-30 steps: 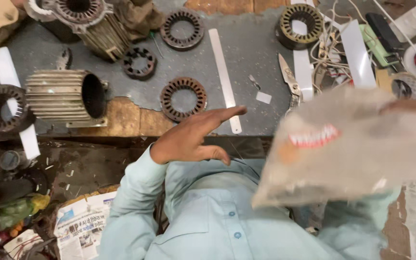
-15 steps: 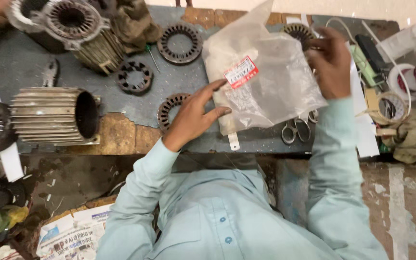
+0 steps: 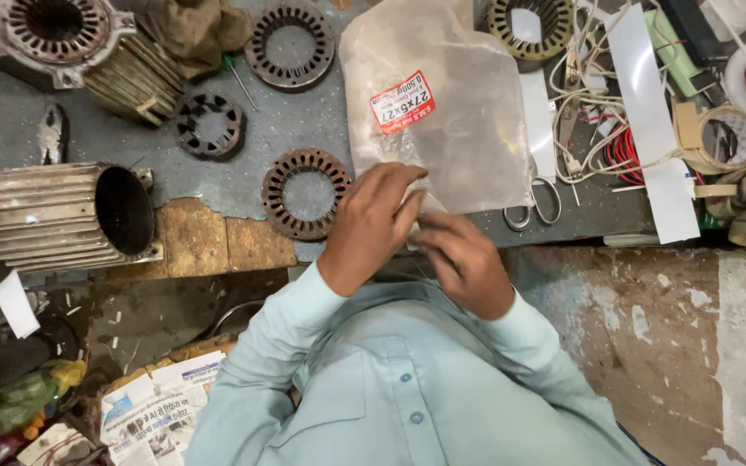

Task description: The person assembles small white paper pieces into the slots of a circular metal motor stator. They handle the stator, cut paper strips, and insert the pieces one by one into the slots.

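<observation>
Translucent plastic bag (image 3: 442,112) with red label, long axis running away from body.
Near edge is pinched by left hand (image 3: 371,226) and right hand (image 3: 464,263), equally near.

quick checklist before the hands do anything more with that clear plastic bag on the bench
1. Both hands on the bag's near edge: left hand and right hand meet there, ok.
2. Plastic bag lies flat on the bench: ok.
3. Bag opened: cannot tell, fingers hide the edge.
4. Scissors clear of the hands: ok, beside the bag's right edge.
5. Stator ring clear of the left hand: not ok, it sits close beside it.
</observation>
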### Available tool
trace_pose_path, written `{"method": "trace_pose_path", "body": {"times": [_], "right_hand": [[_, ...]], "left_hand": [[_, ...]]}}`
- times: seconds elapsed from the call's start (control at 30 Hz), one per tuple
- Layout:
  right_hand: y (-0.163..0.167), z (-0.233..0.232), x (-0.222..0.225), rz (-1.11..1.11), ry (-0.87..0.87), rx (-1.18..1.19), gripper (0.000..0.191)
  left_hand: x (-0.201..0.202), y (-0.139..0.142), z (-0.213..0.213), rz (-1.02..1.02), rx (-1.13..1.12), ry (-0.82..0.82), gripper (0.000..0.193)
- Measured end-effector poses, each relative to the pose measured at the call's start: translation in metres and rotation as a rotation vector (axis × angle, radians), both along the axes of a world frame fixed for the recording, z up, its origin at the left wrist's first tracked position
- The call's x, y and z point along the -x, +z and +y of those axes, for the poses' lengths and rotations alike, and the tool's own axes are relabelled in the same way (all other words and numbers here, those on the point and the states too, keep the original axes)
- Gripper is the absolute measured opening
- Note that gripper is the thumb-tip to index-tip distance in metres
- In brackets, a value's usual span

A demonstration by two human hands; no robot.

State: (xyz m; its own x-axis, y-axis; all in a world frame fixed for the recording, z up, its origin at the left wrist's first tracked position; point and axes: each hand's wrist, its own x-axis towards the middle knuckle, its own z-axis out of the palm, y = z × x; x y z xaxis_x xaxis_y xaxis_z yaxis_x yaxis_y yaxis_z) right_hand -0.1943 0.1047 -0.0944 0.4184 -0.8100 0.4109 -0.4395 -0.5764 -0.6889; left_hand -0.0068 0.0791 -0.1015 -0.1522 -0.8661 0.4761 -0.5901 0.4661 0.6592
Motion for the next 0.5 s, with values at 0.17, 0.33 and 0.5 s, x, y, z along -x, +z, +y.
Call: {"method": "trace_pose_path", "body": {"times": [0.17, 0.33, 0.5], "right_hand": [[-0.014, -0.015, -0.007, 0.158, -0.098, 0.072, 0.040], [-0.053, -0.030, 0.005, 0.188, -0.066, 0.118, 0.048], [-0.100, -0.076, 0.022, 0.070, -0.146, -0.022, 0.029]], "left_hand": [[-0.008, -0.001, -0.004, -0.159, 0.076, 0.101, 0.047], [0.004, -0.008, -0.016, -0.047, -0.007, 0.118, 0.017], [0.027, -0.007, -0.007, 0.177, 0.097, 0.035, 0.014]]}}
